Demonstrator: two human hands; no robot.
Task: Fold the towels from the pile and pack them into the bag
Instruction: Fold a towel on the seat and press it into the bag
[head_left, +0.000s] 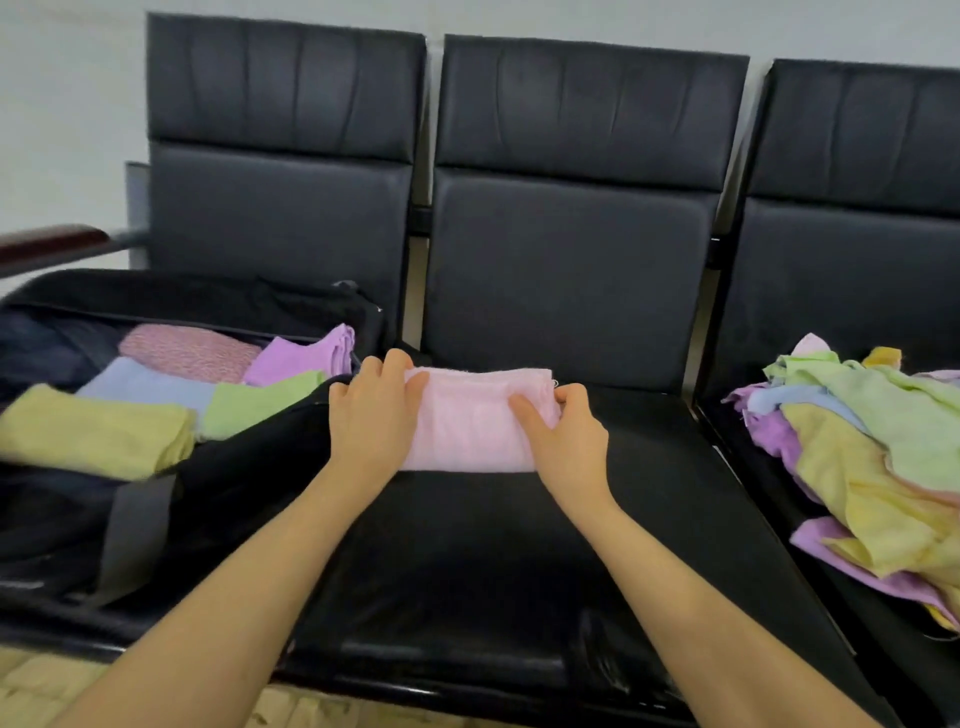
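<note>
On the middle seat (519, 545), the left hand (371, 415) and right hand (563, 431) are gripping the folded pink towel's (467, 431) 2 ends, fingers curled over.

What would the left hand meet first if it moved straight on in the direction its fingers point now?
Probably the backrest of the middle seat. The left hand holds the pink towel, fingers pointing away from the person; depth is hard to judge.
</note>
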